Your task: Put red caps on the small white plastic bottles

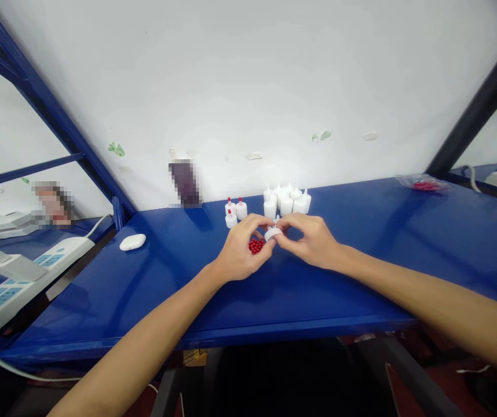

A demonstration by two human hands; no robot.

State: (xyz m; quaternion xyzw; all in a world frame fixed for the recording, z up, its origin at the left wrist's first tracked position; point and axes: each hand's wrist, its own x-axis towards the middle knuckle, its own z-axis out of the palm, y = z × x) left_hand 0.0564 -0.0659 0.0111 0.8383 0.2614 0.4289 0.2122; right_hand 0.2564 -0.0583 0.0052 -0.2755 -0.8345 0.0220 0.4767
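My left hand is closed around the side of a small white bottle with a pointed nozzle, which is tilted. The fingers of my right hand pinch the same bottle from the other side, close to its nozzle. Partly behind my left hand lies a pile of small round red pieces on the blue table. Three white bottles with red tips stand upright just beyond my left hand. Beyond my right hand stands a group of several white bottles with bare white nozzles.
A white earbud case lies at the table's left. A clear bag with red contents sits at the back right. Power strips are at far left. A blurred dark object leans against the wall, with metal posts at both sides.
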